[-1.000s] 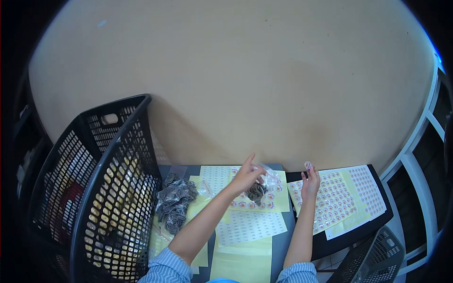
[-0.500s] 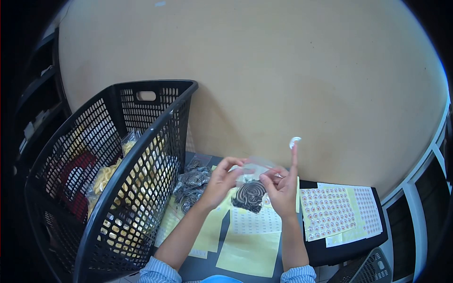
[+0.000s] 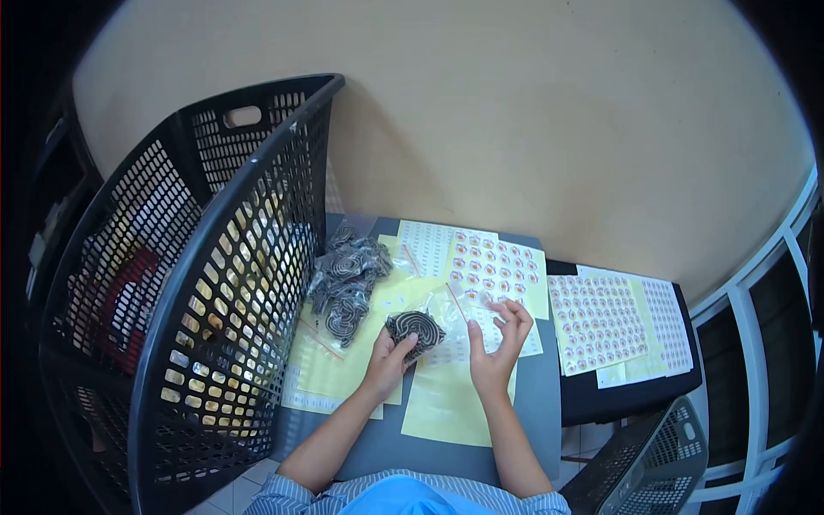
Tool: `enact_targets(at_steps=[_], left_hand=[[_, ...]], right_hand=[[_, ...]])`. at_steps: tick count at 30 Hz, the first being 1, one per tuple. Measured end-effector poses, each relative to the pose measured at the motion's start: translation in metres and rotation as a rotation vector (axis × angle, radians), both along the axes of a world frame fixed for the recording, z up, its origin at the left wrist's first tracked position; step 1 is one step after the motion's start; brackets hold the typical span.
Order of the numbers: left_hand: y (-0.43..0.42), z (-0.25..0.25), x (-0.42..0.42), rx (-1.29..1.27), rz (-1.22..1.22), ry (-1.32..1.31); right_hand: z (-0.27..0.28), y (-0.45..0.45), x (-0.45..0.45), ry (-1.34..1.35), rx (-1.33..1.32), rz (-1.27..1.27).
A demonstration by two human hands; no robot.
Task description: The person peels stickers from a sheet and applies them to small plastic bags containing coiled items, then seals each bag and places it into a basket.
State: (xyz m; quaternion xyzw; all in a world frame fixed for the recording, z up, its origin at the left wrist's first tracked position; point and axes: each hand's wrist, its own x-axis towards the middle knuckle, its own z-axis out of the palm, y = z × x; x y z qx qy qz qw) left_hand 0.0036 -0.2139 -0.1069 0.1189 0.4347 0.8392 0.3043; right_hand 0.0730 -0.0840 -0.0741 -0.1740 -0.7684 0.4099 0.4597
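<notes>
My left hand [image 3: 386,367] grips a clear zip bag [image 3: 447,309] with a folded black-and-cream patterned fabric piece [image 3: 419,328] inside, its thumb pressed on the front. The bag's red-lined opening points up and right, toward my right hand [image 3: 495,356]. That hand is held with thumb and fingers apart, just beside the bag; its fingertips are slightly blurred, and I cannot make out any sticker on them. Behind the hands lies a sheet of round orange-and-white stickers [image 3: 491,259]. More bagged patterned pieces [image 3: 348,279] are heaped to the left of them.
A tall black slatted basket [image 3: 232,197] with yellow bagged items stands at the left. Yellow backing sheets [image 3: 455,412] lie on the grey table [image 3: 538,386]. More sticker sheets [image 3: 596,322] rest on a black surface at the right, above a dark crate [image 3: 657,455].
Both hands have come lower with the bag. The right hand has released the bag and opened beside it; the white sticker seen on its raised index fingertip is no longer visible. The view has tilted down.
</notes>
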Motion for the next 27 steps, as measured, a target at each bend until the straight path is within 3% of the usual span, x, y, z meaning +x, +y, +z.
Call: enact_targets(at_steps=[1, 2, 3, 5, 7, 10, 14, 17, 19, 27], left_hand=[[0.001, -0.002, -0.001, -0.005, -0.009, -0.011], [0.002, -0.004, -0.002, 0.028, -0.023, -0.054], [0.003, -0.005, -0.002, 0.061, -0.038, -0.099], [0.003, -0.008, 0.001, -0.017, -0.066, -0.047], [0.003, -0.016, 0.001, -0.094, -0.018, 0.191], [0.005, -0.019, 0.003, -0.025, -0.036, 0.121], [0.008, -0.026, 0.006, -0.038, -0.067, 0.096], [0.009, -0.024, 0.008, -0.038, -0.037, 0.016], [0.009, -0.02, 0.01, 0.022, -0.008, -0.096], [0.01, -0.018, 0.016, 0.089, 0.011, -0.15]], right_hand=[[-0.002, 0.001, 0.004, -0.022, 0.123, -0.04], [0.0, 0.001, 0.007, -0.032, -0.044, 0.113], [0.005, -0.002, 0.008, -0.044, -0.051, 0.102], [0.011, -0.004, 0.009, -0.131, -0.058, 0.246], [0.005, -0.004, 0.009, -0.205, 0.029, 0.249], [-0.007, -0.006, 0.009, -0.374, -0.047, 0.258], [-0.006, -0.004, 0.009, -0.386, 0.006, 0.19], [-0.017, -0.004, 0.006, -0.338, -0.082, 0.193], [-0.025, -0.006, 0.003, -0.314, -0.311, 0.233], [-0.027, -0.021, 0.001, -0.257, -0.227, 0.113]])
